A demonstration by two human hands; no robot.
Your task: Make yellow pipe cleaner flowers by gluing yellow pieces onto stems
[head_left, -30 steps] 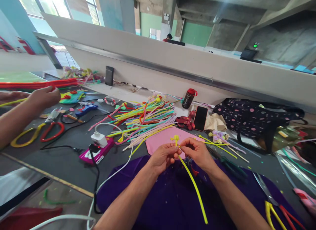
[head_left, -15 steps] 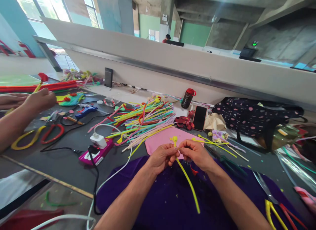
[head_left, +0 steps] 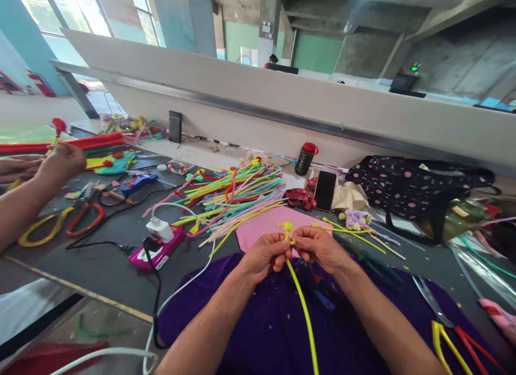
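Note:
My left hand (head_left: 264, 254) and my right hand (head_left: 318, 247) meet in front of me, both pinched on a yellow pipe cleaner (head_left: 300, 302). Its curled top (head_left: 287, 226) sticks up between my fingertips. Its long tail hangs down over the purple cloth (head_left: 274, 321) on my lap. A pink sheet (head_left: 260, 230) lies just beyond my hands, with a big pile of coloured pipe cleaners (head_left: 236, 195) behind it.
Another person's hand (head_left: 60, 163) at the left holds a stem with a red top. Scissors (head_left: 60, 224), a blue glue gun (head_left: 139, 181), a plug on a pink power strip (head_left: 159, 246), a dark bottle (head_left: 304, 158), a phone (head_left: 324, 189) and a spotted bag (head_left: 415, 192) lie on the table.
The pipe cleaner's tail has swung from the right toward straight down. My hands stay pinched together near its top. The other person's hand has lifted a red-topped stem.

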